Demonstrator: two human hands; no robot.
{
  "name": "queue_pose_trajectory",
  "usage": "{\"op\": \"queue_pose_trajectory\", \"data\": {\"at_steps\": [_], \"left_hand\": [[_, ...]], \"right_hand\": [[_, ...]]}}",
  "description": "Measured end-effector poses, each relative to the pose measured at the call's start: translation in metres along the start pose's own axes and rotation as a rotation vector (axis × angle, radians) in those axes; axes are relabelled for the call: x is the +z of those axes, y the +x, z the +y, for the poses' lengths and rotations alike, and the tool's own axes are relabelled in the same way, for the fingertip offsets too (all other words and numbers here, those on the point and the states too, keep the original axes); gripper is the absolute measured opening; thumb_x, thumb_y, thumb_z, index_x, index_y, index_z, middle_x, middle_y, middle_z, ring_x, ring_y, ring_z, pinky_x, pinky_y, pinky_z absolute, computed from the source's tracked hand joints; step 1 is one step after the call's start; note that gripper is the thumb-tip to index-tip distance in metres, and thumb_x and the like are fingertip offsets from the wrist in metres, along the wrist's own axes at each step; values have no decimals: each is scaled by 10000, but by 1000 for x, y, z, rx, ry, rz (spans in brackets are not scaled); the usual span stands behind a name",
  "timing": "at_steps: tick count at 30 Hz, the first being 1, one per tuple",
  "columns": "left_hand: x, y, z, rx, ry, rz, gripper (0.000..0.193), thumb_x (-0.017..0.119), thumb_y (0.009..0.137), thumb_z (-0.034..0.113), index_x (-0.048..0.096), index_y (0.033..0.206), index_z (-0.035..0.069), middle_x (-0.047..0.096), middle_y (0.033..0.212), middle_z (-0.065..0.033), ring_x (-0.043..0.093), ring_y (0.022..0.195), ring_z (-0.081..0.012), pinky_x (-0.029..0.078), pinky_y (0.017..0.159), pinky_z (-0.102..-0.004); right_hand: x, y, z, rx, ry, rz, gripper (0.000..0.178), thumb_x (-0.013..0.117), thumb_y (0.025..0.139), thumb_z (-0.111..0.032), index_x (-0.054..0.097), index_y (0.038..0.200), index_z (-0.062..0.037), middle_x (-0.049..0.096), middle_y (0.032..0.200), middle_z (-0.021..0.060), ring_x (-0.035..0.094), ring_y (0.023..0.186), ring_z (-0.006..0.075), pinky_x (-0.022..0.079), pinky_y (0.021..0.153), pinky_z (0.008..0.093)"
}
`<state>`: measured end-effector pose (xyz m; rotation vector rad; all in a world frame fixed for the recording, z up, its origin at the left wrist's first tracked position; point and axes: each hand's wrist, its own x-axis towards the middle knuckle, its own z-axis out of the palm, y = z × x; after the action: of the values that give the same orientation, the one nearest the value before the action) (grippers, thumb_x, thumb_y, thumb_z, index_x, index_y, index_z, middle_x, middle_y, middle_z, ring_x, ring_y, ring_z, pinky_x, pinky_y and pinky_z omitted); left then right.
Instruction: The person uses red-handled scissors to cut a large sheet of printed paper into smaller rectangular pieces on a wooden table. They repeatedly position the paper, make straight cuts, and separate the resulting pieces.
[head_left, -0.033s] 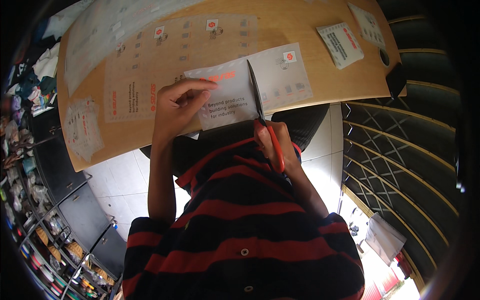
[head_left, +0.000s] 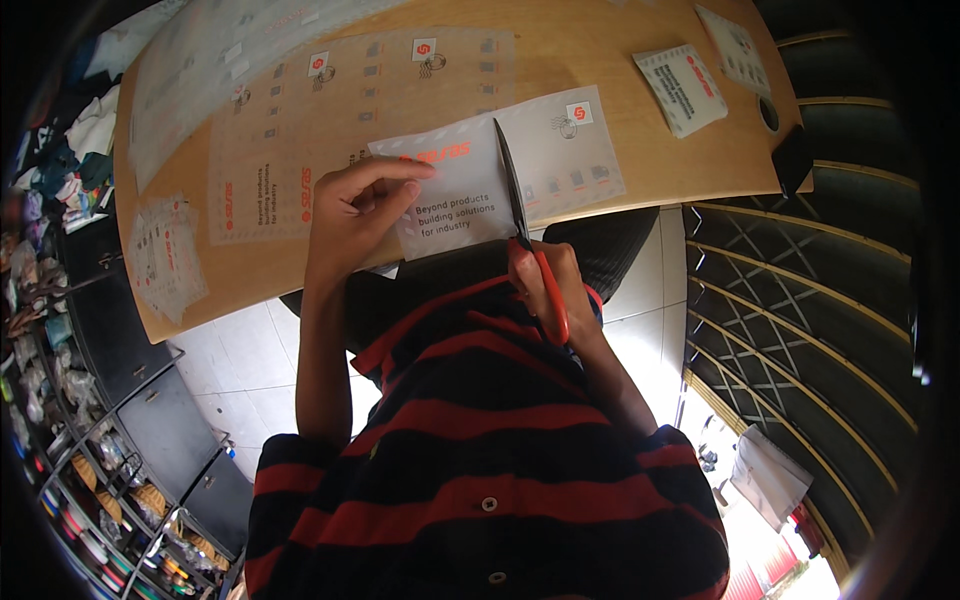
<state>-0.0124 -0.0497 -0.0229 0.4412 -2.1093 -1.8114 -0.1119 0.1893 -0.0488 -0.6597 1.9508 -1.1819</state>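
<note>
My left hand [head_left: 362, 205] pinches the left side of a translucent printed sheet [head_left: 462, 184] between thumb and fingers. The sheet lies at the table's near edge, its lower part reaching over that edge. My right hand [head_left: 562, 280] is wrapped round the red handles of a pair of scissors [head_left: 509, 175]. Their dark blades point away from me and lie along the middle of the sheet, between its text panel on the left and its stamp-printed panel on the right. Whether the blades are parted is hard to make out.
On the wooden table [head_left: 575, 60] a larger uncut printed sheet [head_left: 285, 110] lies beyond my left hand. Cut pieces [head_left: 168, 260] are piled at the near left corner. A small stack of printed pieces [head_left: 682, 90] sits at the right, near a round hole [head_left: 768, 114].
</note>
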Motion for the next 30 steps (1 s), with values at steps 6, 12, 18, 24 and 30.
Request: {"op": "queue_pose_trajectory", "data": {"at_steps": [6, 12, 18, 24, 30], "left_hand": [[0, 0, 2, 2, -3, 14, 180, 623, 896, -76, 716, 1035, -8, 722, 982, -64, 610, 733, -52, 522, 650, -215], [-3, -1, 1, -34, 27, 3, 185, 643, 868, -61, 717, 1027, -5, 709, 979, -64, 595, 727, -62, 492, 651, -211], [0, -1, 3, -76, -72, 4, 202, 627, 852, -72, 713, 1024, -8, 703, 992, -53, 577, 737, -56, 458, 652, -199], [-3, -1, 1, -9, 5, 10, 224, 607, 848, -66, 697, 1042, 2, 691, 978, -34, 549, 759, -32, 414, 634, -174], [-5, -2, -3, -44, 4, 15, 223, 591, 857, -63, 677, 1053, -2, 661, 1001, -27, 536, 738, -27, 434, 603, -180]], "right_hand": [[2, 3, 9, -9, -49, 21, 572, 611, 946, -447, 546, 660, 44, 521, 550, 196, 503, 525, 385, 447, 557, 435], [-8, 3, -2, -112, 5, -55, 626, 538, 958, -522, 531, 650, 23, 506, 559, 172, 492, 533, 347, 418, 553, 431], [-17, 3, -12, -122, 30, -134, 650, 521, 954, -567, 534, 680, 23, 489, 582, 166, 509, 591, 349, 414, 616, 435], [-24, 0, -13, -167, -2, -155, 669, 549, 937, -594, 553, 726, 41, 485, 609, 190, 518, 620, 371, 429, 650, 465], [-24, 6, -13, -205, 55, -167, 685, 546, 944, -594, 560, 705, 48, 481, 574, 181, 498, 562, 344, 426, 587, 445]]}}
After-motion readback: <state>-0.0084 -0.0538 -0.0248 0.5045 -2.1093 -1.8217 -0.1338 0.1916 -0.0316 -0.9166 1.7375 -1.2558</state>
